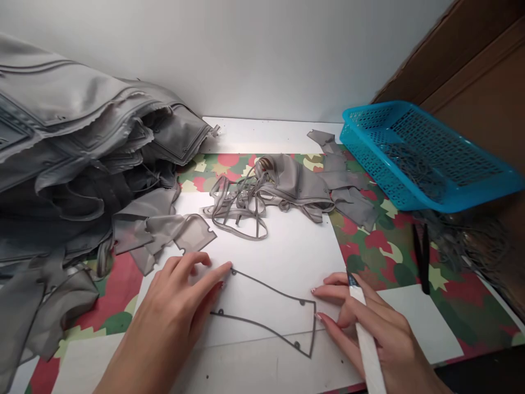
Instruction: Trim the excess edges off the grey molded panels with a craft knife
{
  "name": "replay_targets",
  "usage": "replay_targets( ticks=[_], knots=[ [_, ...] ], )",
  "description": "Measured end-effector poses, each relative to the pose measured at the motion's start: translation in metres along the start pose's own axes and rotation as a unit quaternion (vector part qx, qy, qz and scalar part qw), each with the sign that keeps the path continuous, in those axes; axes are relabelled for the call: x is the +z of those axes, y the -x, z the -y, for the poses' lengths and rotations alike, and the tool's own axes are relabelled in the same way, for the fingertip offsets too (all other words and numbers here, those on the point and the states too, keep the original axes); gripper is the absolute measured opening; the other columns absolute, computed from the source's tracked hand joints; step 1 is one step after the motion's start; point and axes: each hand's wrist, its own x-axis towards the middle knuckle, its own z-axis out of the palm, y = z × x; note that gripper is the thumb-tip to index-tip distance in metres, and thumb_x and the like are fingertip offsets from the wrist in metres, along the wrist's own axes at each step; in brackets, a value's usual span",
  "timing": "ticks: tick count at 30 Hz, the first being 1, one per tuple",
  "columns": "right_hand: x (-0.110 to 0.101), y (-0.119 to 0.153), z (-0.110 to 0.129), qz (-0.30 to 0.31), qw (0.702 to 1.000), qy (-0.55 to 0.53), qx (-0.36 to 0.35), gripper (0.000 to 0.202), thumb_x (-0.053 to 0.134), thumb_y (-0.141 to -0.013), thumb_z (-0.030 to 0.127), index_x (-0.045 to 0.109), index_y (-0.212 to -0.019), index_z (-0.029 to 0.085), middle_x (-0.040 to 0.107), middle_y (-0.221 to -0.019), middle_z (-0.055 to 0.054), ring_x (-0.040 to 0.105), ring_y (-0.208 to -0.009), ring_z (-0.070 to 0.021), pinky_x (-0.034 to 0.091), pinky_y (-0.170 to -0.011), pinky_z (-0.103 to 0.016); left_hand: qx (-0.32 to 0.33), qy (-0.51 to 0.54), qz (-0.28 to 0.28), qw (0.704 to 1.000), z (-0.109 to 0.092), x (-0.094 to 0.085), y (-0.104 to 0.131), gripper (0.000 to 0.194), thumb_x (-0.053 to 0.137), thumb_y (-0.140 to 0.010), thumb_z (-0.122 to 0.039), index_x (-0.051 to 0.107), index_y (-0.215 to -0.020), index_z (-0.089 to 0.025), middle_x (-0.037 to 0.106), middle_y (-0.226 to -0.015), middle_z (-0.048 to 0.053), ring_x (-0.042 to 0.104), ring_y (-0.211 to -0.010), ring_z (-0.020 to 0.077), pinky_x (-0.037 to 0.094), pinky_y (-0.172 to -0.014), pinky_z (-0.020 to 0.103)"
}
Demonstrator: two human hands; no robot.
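A thin dark-grey outline frame (262, 324), like a flat gasket with small round tabs, lies on white paper. My left hand (180, 306) rests over its left end, the index finger stretched out to the upper corner; the end beneath the hand is hidden. At the right end, the fingertips of my right hand (369, 317) are by the frame's short edge. That hand also holds a slim white-wrapped tool (367, 345) with a dark tip pointing away from me, between thumb and fingers. Its exact kind cannot be made out.
Large grey moulded rubber sheets (74, 120) are heaped at left. Grey scraps and strips (246, 205) lie ahead, with flat offcuts (346, 178) beside them. A blue basket (377, 169) holds thin grey pieces. Black tweezers (422, 260) lie at right on the patterned cloth (373, 241).
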Motion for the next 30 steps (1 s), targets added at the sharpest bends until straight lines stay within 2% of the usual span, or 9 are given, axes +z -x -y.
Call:
replay_targets(
  ticks=[7, 13, 17, 21, 25, 30],
  knots=[
    [0.013, 0.002, 0.005, -0.029, 0.999, -0.037, -0.016, 0.032, 0.057, -0.071, -0.005, 0.036, -0.067, 0.019, 0.06, -0.075, -0.006, 0.055, -0.083, -0.0211, 0.05, -0.066, -0.035, 0.028, -0.004, -0.023, 0.999, 0.002, 0.003, -0.002, 0.029, 0.047, -0.086, -0.021, 0.055, -0.113, -0.024, 0.048, -0.101, 0.008, 0.048, -0.084, 0.0204, 0.04, -0.071, 0.034],
    [0.018, 0.0, 0.009, -0.021, 0.998, -0.053, -0.019, 0.033, 0.051, -0.072, -0.009, 0.034, -0.068, 0.019, 0.055, -0.07, -0.005, 0.052, -0.081, -0.0206, 0.046, -0.062, -0.032, 0.031, -0.002, -0.029, 0.999, 0.002, 0.005, -0.004, 0.025, 0.047, -0.086, -0.018, 0.055, -0.11, -0.024, 0.048, -0.101, 0.007, 0.047, -0.083, 0.0186, 0.04, -0.071, 0.032],
    [0.018, 0.004, 0.008, -0.008, 0.997, -0.082, -0.008, 0.031, 0.049, -0.073, -0.008, 0.034, -0.069, 0.019, 0.055, -0.075, -0.006, 0.055, -0.079, -0.0187, 0.045, -0.06, -0.029, 0.026, 0.002, -0.029, 0.999, 0.002, 0.004, -0.003, 0.023, 0.048, -0.086, -0.016, 0.056, -0.107, -0.023, 0.048, -0.1, 0.007, 0.046, -0.082, 0.0179, 0.04, -0.07, 0.031],
    [0.016, 0.005, 0.006, 0.002, 0.993, -0.113, 0.032, 0.027, 0.047, -0.076, -0.004, 0.035, -0.072, 0.02, 0.055, -0.081, -0.004, 0.055, -0.068, -0.0122, 0.044, -0.055, -0.023, 0.025, 0.0, -0.029, 0.999, 0.003, 0.003, -0.002, 0.022, 0.048, -0.086, -0.016, 0.056, -0.105, -0.021, 0.049, -0.099, 0.007, 0.046, -0.082, 0.0181, 0.039, -0.071, 0.031],
    [0.013, -0.006, 0.004, 0.002, 0.992, -0.118, 0.042, 0.027, 0.048, -0.077, -0.004, 0.035, -0.072, 0.02, 0.056, -0.084, -0.002, 0.053, -0.065, -0.0089, 0.042, -0.055, -0.02, 0.041, -0.01, -0.05, 0.998, 0.007, 0.004, -0.002, 0.02, 0.049, -0.085, -0.018, 0.057, -0.103, -0.019, 0.05, -0.097, 0.007, 0.047, -0.082, 0.0187, 0.039, -0.07, 0.031],
    [0.016, -0.02, -0.001, 0.002, 0.993, -0.113, 0.045, 0.028, 0.048, -0.077, -0.003, 0.035, -0.071, 0.02, 0.056, -0.082, -0.001, 0.054, -0.067, -0.009, 0.041, -0.057, -0.02, 0.047, -0.018, -0.065, 0.997, 0.011, 0.005, -0.001, 0.02, 0.05, -0.084, -0.018, 0.057, -0.103, -0.019, 0.05, -0.097, 0.007, 0.047, -0.082, 0.0192, 0.038, -0.071, 0.031]
  ],
)
